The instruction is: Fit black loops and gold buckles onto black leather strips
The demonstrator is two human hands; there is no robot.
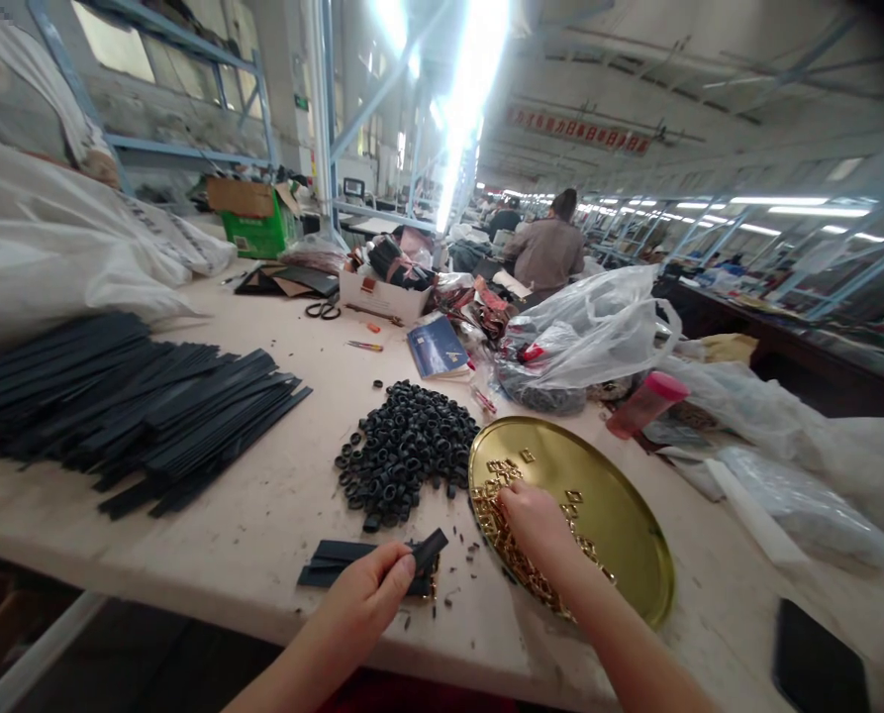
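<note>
My left hand (373,594) is closed on a black strap strip (432,544), its free end sticking out past the thumb. Beneath that hand lie more black strips (327,560), with small gold pieces (435,579) at their right end. My right hand (535,517) reaches into a round gold tray (627,515), its fingers bent together among small gold square buckles (506,469). Whatever is between those fingertips is hidden. Beyond both hands, a heap of small black loops (404,446) touches the tray's left side.
A large stack of black strips (151,406) covers the left side. Farther back are scissors (323,309), a blue booklet (438,347) and a white box (382,295). A plastic bag (590,337), a pink-capped jar (645,404) and a phone (820,654) are on the right.
</note>
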